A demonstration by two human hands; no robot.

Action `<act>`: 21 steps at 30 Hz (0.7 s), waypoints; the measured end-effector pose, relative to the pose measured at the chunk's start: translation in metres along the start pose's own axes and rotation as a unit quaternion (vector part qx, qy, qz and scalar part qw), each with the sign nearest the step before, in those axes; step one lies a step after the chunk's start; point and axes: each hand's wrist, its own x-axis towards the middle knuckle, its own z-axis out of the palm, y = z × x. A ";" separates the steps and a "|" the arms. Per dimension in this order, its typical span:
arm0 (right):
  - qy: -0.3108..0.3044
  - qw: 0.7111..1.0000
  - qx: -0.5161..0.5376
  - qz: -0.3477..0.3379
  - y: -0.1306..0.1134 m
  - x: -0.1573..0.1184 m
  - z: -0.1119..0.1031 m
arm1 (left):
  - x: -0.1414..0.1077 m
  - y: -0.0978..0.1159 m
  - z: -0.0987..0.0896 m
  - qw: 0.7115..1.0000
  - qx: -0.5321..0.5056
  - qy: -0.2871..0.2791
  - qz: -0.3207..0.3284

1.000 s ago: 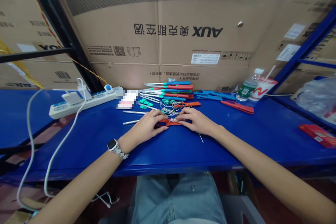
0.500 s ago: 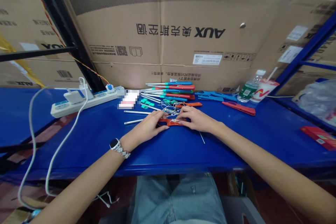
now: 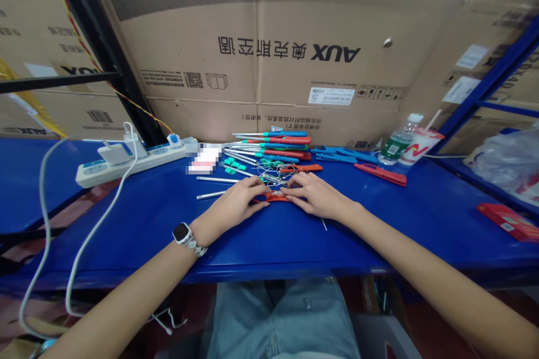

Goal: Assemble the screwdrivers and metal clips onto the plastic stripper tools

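Note:
Between my two hands an orange plastic handle shell (image 3: pixel 277 198) lies low over the tabletop, with small pale parts and thin wires in its middle. My left hand (image 3: pixel 241 200) is closed on its left end, thumb along the near edge. My right hand (image 3: pixel 316 195) has its fingers pinched at the shell's right part; what the fingertips press on is too small to tell. A thin white rod or wire (image 3: pixel 324 224) sticks out below the right hand. Just beyond the fingers lie metal tubes (image 3: pixel 217 179), green plastic pieces (image 3: pixel 234 166) and tangled thin wires.
Several finished-looking sticks with coloured handles (image 3: pixel 290 140) are piled behind. Blue shells (image 3: pixel 343 154) and a red shell (image 3: pixel 381 174) lie right, near a bottle (image 3: pixel 394 143) and paper cup (image 3: pixel 418 148). A power strip (image 3: pixel 137 161) stands left; a red box (image 3: pixel 509 221) lies far right.
My right hand's fingers have shifted slightly over the orange shell and now cover more of its right side. My left hand stays on the left end. The view has moved slightly.

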 end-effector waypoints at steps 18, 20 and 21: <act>-0.028 0.994 -0.099 0.043 -0.016 -0.006 -0.003 | 0.002 0.001 0.000 0.995 0.102 0.001 0.017; -0.026 0.993 -0.101 0.048 -0.015 -0.007 -0.001 | 0.004 0.000 -0.001 0.994 0.107 -0.001 0.026; -0.024 0.993 -0.101 0.049 -0.015 -0.007 0.000 | 0.005 0.000 -0.001 0.993 0.114 -0.007 0.034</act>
